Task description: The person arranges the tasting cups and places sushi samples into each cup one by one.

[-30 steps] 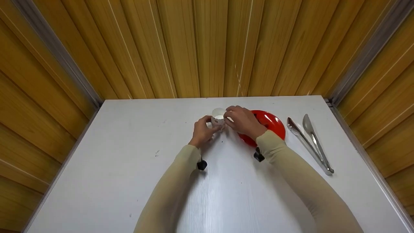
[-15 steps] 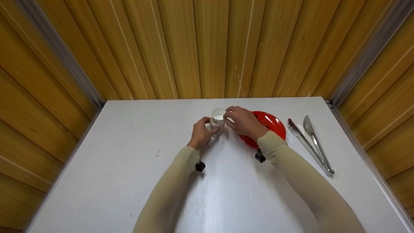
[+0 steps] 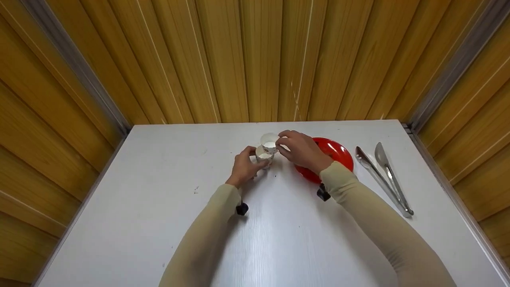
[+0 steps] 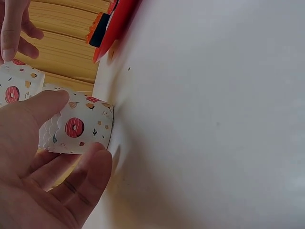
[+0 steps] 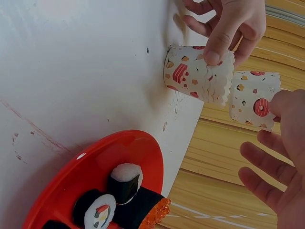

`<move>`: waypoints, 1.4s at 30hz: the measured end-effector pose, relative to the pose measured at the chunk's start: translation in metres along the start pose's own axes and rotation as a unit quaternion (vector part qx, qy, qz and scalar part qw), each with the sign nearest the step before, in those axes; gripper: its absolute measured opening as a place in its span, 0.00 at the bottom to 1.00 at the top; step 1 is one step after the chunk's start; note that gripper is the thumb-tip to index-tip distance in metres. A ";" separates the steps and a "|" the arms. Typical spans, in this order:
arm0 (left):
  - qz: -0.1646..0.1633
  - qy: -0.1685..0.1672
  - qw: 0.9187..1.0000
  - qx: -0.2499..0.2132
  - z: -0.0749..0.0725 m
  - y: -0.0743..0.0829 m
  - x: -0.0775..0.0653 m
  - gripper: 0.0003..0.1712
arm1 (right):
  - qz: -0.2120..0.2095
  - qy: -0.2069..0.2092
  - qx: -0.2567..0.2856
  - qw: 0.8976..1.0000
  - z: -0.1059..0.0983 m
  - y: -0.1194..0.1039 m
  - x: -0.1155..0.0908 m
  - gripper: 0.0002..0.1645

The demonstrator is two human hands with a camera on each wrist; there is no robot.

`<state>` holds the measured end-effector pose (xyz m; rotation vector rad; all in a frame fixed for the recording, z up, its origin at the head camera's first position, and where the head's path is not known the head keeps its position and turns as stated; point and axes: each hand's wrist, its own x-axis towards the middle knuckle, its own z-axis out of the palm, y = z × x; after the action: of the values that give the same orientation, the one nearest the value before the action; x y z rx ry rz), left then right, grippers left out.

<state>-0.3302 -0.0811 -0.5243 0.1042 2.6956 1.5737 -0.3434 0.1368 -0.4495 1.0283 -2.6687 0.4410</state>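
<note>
My left hand [image 3: 244, 165] grips a white paper baking cup [image 5: 188, 76] printed with red donuts and cake slices. Several scalloped rims show at its mouth, so other cups seem nested inside. Its base is at or just above the table; I cannot tell which. Right above that mouth is a single matching cup [image 5: 252, 100], its rim pinched between thumb and fingers of my right hand [image 3: 303, 149]. In the right wrist view the lifted cup's base is clear of the stack's rims or barely touching them. The head view shows it open side up.
A red plate [image 3: 342, 157] lies under and beside my right forearm, bearing several sushi pieces [image 5: 126, 183], one topped with orange roe. Farther right are metal tongs [image 3: 382, 179], spread apart on the white table [image 3: 139, 199]. A wood-panelled wall [image 3: 259, 59] rises behind the table.
The upper cup has come out of the stack. My left hand has drawn the lower cups down and slightly left, toward me, while the right hand has stayed nearly still.
</note>
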 end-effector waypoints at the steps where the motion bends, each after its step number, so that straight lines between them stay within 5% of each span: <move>1: -0.001 0.000 1.000 0.006 -0.001 0.000 -0.001 0.33 | -0.001 0.002 0.002 1.000 0.000 0.000 0.000 0.10; 30: 0.043 -0.018 0.997 0.057 -0.034 -0.018 -0.047 0.36 | 0.038 0.002 -0.022 0.999 0.019 0.025 -0.009 0.10; 42: 0.048 -0.019 0.996 0.067 -0.035 -0.023 -0.062 0.36 | 0.048 -0.005 -0.020 0.999 0.027 0.028 -0.015 0.10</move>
<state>-0.2717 -0.1267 -0.5281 0.2654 2.8049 1.3949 -0.3552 0.1561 -0.4850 0.8958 -2.7325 0.4004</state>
